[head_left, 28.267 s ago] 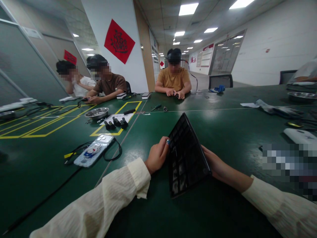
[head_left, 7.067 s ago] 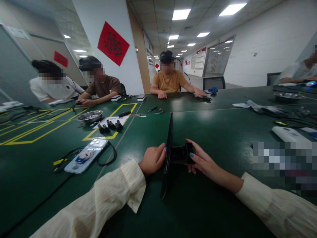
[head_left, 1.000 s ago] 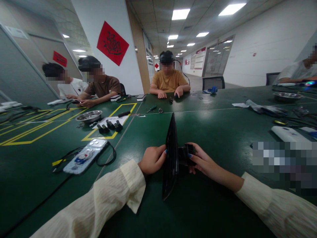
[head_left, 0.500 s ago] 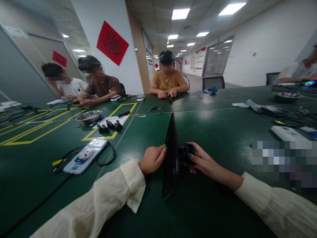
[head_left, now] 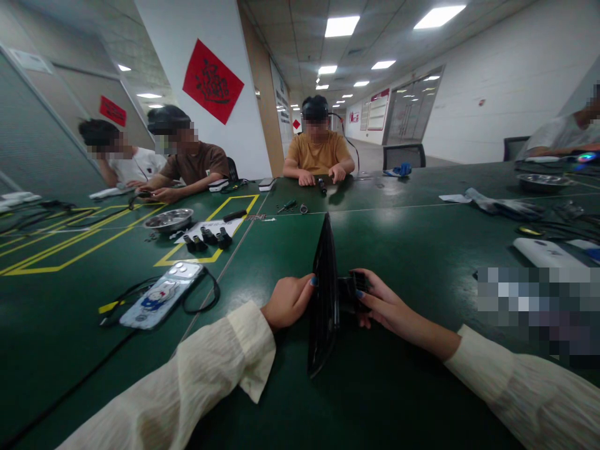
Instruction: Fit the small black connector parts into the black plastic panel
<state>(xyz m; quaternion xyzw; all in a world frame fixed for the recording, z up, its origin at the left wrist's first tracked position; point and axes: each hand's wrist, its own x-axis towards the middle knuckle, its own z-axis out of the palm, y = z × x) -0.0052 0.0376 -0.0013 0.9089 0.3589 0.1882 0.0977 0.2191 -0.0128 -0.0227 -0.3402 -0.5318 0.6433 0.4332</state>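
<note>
A thin black panel (head_left: 324, 300) stands almost on edge in front of me, seen from its side. My left hand (head_left: 290, 301) is closed at its left face, thumb against the panel near mid-height. On the other side a black ribbed block (head_left: 349, 292) juts out from the panel. My right hand (head_left: 387, 306) is wrapped round this block, thumb on the near side and fingers partly hidden behind it. What kind of device the panel is, I cannot tell.
On the green table (head_left: 398, 237), a phone (head_left: 162, 295) and a looped black cable (head_left: 201, 307) lie left. Beyond are several black cylindrical parts (head_left: 209, 237) and a metal bowl (head_left: 169, 220). A person (head_left: 319, 153) sits opposite. A white device (head_left: 546, 253) lies right.
My hands and the panel hold almost the same pose. The person opposite has moved a hand away from a small black cylindrical object, which stays on the table.
</note>
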